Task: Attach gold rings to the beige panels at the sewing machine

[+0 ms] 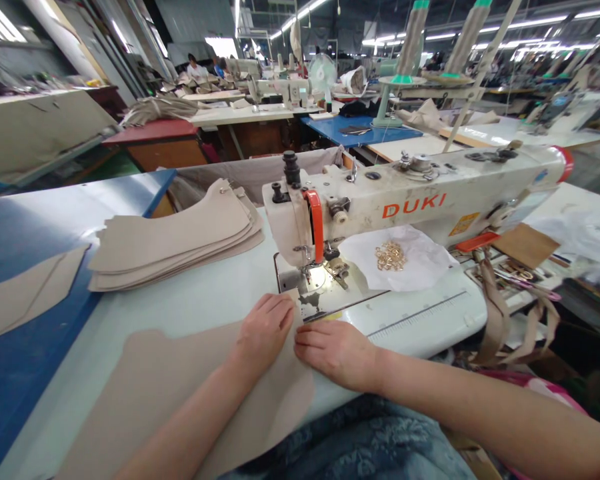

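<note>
A large beige fabric panel lies on the pale sewing table in front of me, its narrow upper corner near the machine's needle plate. My left hand rests on the panel close to that corner, fingers bent and closed on the cloth. From the right, my right hand grips the panel's edge with its fingers pressed together; its thumb is hidden. Both hands sit just in front of the lit presser foot of a white sewing machine. The cloth's corner lies short of the foot.
A stack of beige panels stands left of the machine head. More cut pieces lie on the blue table. Small gold metal rings sit on white paper under the machine arm. Beige straps hang at the right.
</note>
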A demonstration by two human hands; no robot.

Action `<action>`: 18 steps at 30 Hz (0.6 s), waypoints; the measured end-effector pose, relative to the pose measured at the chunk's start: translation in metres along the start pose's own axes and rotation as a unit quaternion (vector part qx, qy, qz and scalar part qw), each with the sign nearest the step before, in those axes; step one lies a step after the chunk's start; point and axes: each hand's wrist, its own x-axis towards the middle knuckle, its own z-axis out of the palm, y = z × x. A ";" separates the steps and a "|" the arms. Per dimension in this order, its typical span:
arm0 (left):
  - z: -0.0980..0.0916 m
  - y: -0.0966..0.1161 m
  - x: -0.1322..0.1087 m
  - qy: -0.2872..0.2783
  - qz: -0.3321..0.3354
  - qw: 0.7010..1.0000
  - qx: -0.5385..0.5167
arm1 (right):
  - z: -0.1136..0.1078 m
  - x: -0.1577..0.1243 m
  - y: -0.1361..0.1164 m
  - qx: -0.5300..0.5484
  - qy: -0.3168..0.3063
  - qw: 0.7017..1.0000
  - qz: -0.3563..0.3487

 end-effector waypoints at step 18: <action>0.001 -0.002 -0.002 -0.015 -0.008 1.000 -0.022 | -0.002 0.005 0.002 -0.029 0.008 0.999 0.027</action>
